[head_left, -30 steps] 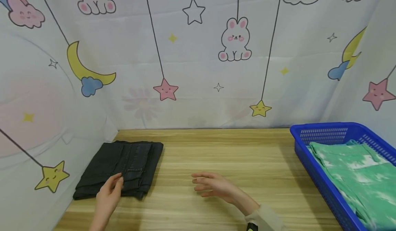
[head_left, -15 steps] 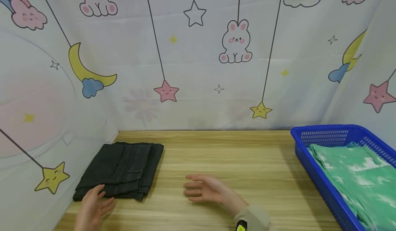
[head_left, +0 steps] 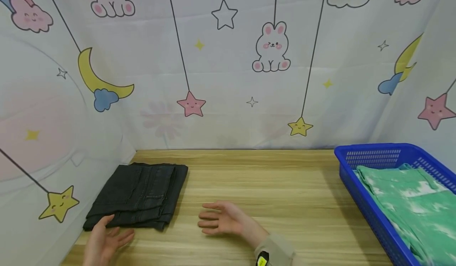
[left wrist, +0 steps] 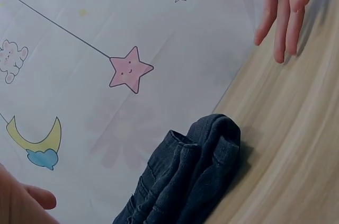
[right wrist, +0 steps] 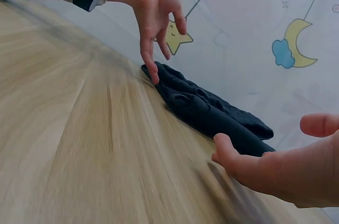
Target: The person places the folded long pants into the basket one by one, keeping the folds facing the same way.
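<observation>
Black folded jeans (head_left: 132, 190) lie flat on the wooden table at the left, a back pocket and seams showing on top. My left hand (head_left: 107, 240) hovers at their near left corner, fingers spread and palm turned inward, with the thumb overlapping the front fold. To the right of the jeans, my right hand (head_left: 226, 220) is held over the table with loosely bent fingers pointing left, holding nothing. The left wrist view shows the layered end of the jeans (left wrist: 185, 176). In the right wrist view both hands face each other around the jeans (right wrist: 206, 107).
A blue plastic basket (head_left: 363, 214) with perforated sides stands at the right, holding folded green-and-white tie-dye cloth (head_left: 409, 198). White curtains (head_left: 228, 80) printed with stars, moons and bunnies border the wooden table (head_left: 267, 179) at the back and both sides.
My left hand has drawn back from the jeans' front, moving left and nearer, and its closed fingers have spread. My right hand has moved left toward the jeans. The jeans have stayed put.
</observation>
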Tool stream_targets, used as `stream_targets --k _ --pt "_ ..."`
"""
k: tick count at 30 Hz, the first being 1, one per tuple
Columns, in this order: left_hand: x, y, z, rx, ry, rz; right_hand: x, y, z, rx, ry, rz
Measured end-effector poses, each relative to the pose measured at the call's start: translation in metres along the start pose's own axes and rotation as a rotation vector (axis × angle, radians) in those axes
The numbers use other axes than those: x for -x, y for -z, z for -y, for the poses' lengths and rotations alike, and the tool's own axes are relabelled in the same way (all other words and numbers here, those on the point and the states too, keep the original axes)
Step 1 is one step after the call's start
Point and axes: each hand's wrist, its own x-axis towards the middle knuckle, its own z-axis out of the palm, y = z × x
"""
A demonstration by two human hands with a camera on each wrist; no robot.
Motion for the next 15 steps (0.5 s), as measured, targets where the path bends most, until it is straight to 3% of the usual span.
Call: stream_targets --k 7,15 --pt "-0.010 0.009 0.003 0.201 0.054 0.100 -0.015 -0.008 -0.006 -0.070 0.006 0.008" --pt "-0.011 0.011 0.003 0.296 0.099 0.121 -0.029 -0.018 -0.013 -0.112 0.055 -0.013"
